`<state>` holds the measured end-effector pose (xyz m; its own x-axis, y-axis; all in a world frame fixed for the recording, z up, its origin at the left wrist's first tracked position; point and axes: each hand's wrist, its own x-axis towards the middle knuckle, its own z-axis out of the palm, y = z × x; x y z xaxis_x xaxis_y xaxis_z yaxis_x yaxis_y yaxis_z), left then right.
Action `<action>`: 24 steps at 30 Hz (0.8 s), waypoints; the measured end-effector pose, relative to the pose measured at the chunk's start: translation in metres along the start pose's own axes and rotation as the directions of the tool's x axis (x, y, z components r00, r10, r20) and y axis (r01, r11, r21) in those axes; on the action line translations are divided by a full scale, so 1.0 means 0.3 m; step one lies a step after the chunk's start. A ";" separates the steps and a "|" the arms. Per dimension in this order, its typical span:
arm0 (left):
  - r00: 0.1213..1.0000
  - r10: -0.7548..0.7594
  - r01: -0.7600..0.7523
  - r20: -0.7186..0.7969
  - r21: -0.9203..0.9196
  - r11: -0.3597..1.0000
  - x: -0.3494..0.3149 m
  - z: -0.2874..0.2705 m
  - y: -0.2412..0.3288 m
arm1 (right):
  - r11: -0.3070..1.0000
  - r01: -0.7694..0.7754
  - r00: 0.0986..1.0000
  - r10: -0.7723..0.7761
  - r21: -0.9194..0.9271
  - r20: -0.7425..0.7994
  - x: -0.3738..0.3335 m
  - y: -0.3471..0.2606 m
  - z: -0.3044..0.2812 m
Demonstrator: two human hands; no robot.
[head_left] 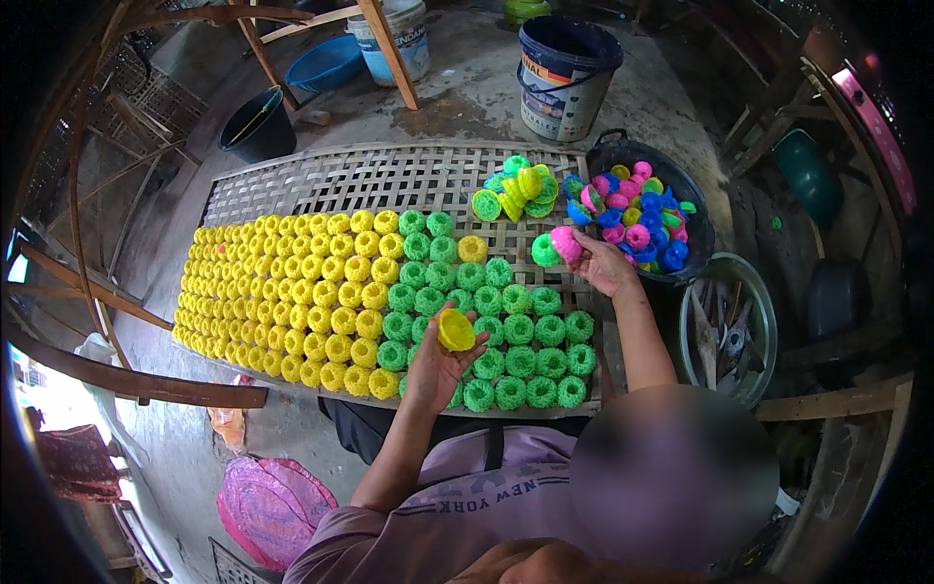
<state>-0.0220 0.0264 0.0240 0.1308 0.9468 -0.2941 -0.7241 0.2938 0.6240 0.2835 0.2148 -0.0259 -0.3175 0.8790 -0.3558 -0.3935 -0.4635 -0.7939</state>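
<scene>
My left hand (434, 370) holds a small yellow plastic cup (455, 331), its hollow side turned up, above the rows on a woven bamboo tray (321, 175). With my right hand (607, 265) I grip a pink fluted cup (565, 243) near the tray's right edge. A green cup or piece (545, 250) sits right against the pink one; whether I also hold it I cannot tell. Many round yellow stringy pieces (292, 292) with dimpled tops fill the tray's left part. Similar green pieces (520, 363) lie in rows on the right, with one yellow piece (472, 248) among them.
A pile of yellow and green cups (520, 190) lies at the tray's far right. Beyond it stand a dark basin of mixed coloured cups (637, 214) and a tall bucket (566, 83). A clear tub (764, 341) is at right; a black bucket (258, 125) stands far left.
</scene>
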 end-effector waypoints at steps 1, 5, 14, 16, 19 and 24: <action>1.000 0.009 -0.010 0.020 0.009 1.000 0.001 0.007 -0.001 | 0.999 -0.005 1.000 0.004 0.037 0.010 -0.013 0.000 0.012; 1.000 0.000 0.001 0.014 -0.072 0.997 0.001 0.025 0.001 | 0.967 0.225 0.972 -0.231 -0.121 -0.038 -0.059 0.009 0.130; 0.999 0.025 -0.022 0.028 -0.100 0.995 -0.013 0.014 -0.007 | -0.042 0.378 0.616 -0.735 -0.925 0.285 -0.149 0.064 0.333; 1.000 0.014 -0.013 0.008 -0.094 0.995 -0.022 0.008 -0.005 | -0.151 0.311 0.607 -0.728 -0.938 0.318 -0.146 0.062 0.346; 1.000 0.021 -0.022 -0.012 -0.061 0.998 -0.029 0.006 -0.004 | -0.214 0.331 0.485 -0.797 -0.919 0.360 -0.160 0.051 0.378; 0.999 0.021 -0.017 0.029 -0.150 0.989 -0.024 0.004 -0.004 | 0.008 0.691 0.509 -0.715 -0.722 0.479 -0.286 0.124 0.523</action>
<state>-0.0212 0.0194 0.0261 0.1346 0.9562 -0.2600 -0.8197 0.2549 0.5130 0.1607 0.1047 0.0526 -0.2935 0.7253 0.6228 0.4004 0.6848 -0.6088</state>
